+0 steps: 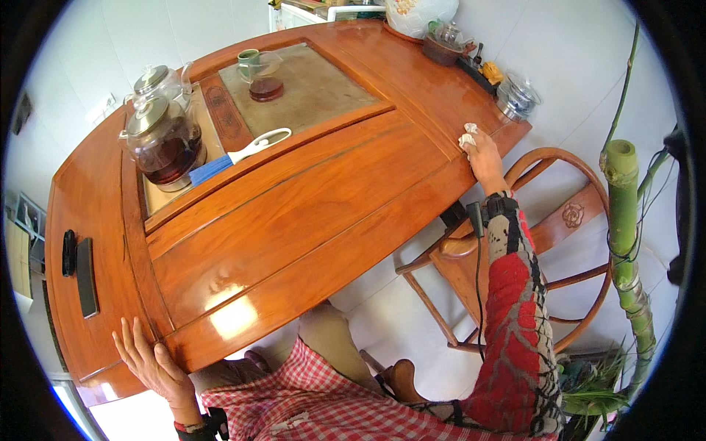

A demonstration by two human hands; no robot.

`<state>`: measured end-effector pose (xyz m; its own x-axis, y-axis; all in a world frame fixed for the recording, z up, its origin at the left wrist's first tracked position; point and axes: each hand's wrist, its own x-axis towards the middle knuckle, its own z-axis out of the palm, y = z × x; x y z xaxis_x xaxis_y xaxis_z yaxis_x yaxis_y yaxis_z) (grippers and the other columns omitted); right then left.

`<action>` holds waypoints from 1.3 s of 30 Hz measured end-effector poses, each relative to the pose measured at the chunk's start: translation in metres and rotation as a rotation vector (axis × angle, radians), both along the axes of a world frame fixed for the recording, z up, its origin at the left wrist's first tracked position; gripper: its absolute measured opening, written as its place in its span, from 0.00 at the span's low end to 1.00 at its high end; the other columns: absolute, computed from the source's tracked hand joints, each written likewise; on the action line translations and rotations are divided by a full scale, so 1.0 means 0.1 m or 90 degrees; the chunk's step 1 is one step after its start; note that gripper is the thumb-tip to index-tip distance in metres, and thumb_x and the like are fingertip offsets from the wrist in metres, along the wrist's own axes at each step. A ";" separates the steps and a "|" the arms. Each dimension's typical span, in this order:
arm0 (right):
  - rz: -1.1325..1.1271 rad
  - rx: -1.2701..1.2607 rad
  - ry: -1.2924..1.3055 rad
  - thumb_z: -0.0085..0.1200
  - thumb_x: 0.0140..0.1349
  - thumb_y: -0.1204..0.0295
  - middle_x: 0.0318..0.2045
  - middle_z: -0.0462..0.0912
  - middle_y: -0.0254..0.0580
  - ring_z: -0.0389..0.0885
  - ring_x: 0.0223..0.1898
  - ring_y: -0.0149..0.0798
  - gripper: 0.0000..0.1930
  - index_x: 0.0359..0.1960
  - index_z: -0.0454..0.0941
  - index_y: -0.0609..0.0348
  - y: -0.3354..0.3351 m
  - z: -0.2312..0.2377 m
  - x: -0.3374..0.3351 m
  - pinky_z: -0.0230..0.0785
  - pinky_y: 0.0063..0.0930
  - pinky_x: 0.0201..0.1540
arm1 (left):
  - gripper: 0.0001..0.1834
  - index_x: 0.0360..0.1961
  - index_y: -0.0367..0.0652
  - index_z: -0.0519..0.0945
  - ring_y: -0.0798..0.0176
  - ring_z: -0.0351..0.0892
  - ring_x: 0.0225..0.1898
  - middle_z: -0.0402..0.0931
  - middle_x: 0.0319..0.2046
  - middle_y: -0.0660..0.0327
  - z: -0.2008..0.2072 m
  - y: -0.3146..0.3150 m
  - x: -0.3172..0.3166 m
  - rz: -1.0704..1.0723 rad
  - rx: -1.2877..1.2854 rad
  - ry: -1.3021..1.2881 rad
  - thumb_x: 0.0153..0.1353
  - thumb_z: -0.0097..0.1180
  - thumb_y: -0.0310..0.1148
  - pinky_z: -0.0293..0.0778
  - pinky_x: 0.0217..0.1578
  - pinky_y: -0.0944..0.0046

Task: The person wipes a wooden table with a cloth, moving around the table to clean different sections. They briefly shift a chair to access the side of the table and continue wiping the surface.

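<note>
My left hand (153, 364) lies with its fingers spread on the near left corner of a polished wooden table (294, 191). Toward the table's right edge, my right hand (485, 158) is closed on a crumpled white tissue (468, 135), pressed at the tabletop. Not far beyond that hand stands a glass pot with a metal base (518, 99). A brush with blue bristles and a white handle (237, 156) rests on the raised tray frame. Beside it is a glass teapot of dark red tea (168, 151), with a second glass teapot (156, 79) behind.
A glass pitcher with a little tea (265, 88) and a green cup (248, 60) stand on the inset stone tray (316, 92). Two dark flat objects (87, 278) lie at the left. A wooden chair (559, 220) and a thick bamboo stalk (624, 220) are at the right.
</note>
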<state>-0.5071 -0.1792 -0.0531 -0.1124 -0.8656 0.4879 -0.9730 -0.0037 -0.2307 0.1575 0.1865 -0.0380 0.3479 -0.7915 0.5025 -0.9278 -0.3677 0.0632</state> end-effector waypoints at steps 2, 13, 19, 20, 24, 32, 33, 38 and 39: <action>0.038 0.011 -0.018 0.56 0.67 0.63 0.65 0.77 0.52 0.73 0.65 0.58 0.21 0.59 0.81 0.58 0.06 0.00 0.03 0.64 0.47 0.69 | 0.34 0.69 0.38 0.74 0.38 0.52 0.78 0.66 0.74 0.49 0.02 0.01 -0.02 0.007 0.004 0.003 0.80 0.30 0.52 0.48 0.76 0.42; 0.165 -0.091 -0.016 0.59 0.67 0.64 0.58 0.85 0.46 0.78 0.63 0.51 0.15 0.52 0.87 0.53 1.12 -0.08 1.31 0.67 0.43 0.70 | 0.28 0.71 0.41 0.73 0.41 0.59 0.76 0.68 0.73 0.52 -0.05 0.01 0.06 -0.079 -0.081 -0.055 0.81 0.36 0.46 0.53 0.75 0.44; 0.259 -0.093 -0.056 0.61 0.62 0.65 0.60 0.81 0.43 0.73 0.64 0.53 0.16 0.50 0.85 0.54 1.75 0.06 2.54 0.64 0.44 0.70 | 0.32 0.71 0.39 0.72 0.38 0.61 0.74 0.69 0.72 0.51 -0.12 -0.02 0.14 -0.153 -0.113 -0.052 0.81 0.33 0.51 0.55 0.74 0.42; 0.289 -0.087 -0.062 0.61 0.61 0.65 0.60 0.81 0.43 0.74 0.64 0.53 0.17 0.51 0.85 0.55 1.85 0.09 2.70 0.64 0.44 0.70 | 0.32 0.71 0.39 0.71 0.38 0.61 0.74 0.69 0.72 0.51 -0.13 -0.01 0.15 -0.144 -0.108 -0.050 0.81 0.33 0.51 0.55 0.74 0.42; 0.342 -0.058 -0.057 0.62 0.57 0.64 0.61 0.80 0.47 0.74 0.65 0.50 0.20 0.51 0.85 0.58 2.11 0.13 3.40 0.64 0.45 0.69 | 0.32 0.74 0.44 0.69 0.40 0.60 0.75 0.68 0.73 0.55 -0.16 -0.02 0.17 -0.120 -0.106 -0.043 0.81 0.34 0.53 0.55 0.74 0.43; 0.600 -0.070 -0.159 0.58 0.58 0.62 0.60 0.79 0.54 0.71 0.67 0.56 0.17 0.43 0.84 0.63 2.77 0.12 4.76 0.62 0.57 0.69 | 0.31 0.74 0.48 0.69 0.41 0.59 0.75 0.67 0.74 0.56 -0.14 -0.02 0.13 -0.126 -0.135 -0.021 0.81 0.35 0.53 0.54 0.75 0.44; 0.641 -0.058 -0.122 0.57 0.59 0.63 0.60 0.78 0.56 0.71 0.67 0.56 0.17 0.43 0.84 0.64 2.86 0.13 4.92 0.61 0.58 0.69 | 0.30 0.74 0.47 0.70 0.40 0.59 0.75 0.67 0.74 0.55 -0.13 -0.03 0.13 -0.118 -0.138 -0.029 0.81 0.36 0.52 0.54 0.75 0.44; 0.730 -0.095 -0.207 0.54 0.61 0.63 0.59 0.79 0.60 0.72 0.65 0.60 0.18 0.43 0.83 0.65 3.13 0.13 5.30 0.63 0.55 0.68 | 0.32 0.71 0.42 0.72 0.40 0.58 0.76 0.68 0.73 0.53 -0.09 0.00 0.11 -0.123 -0.147 0.050 0.80 0.36 0.52 0.54 0.74 0.44; 0.745 -0.093 -0.202 0.54 0.61 0.63 0.59 0.79 0.59 0.72 0.65 0.60 0.18 0.43 0.83 0.65 3.11 0.12 5.26 0.63 0.55 0.67 | 0.32 0.72 0.42 0.72 0.41 0.57 0.77 0.67 0.73 0.54 -0.10 0.02 0.11 -0.102 -0.122 0.038 0.80 0.36 0.52 0.53 0.74 0.43</action>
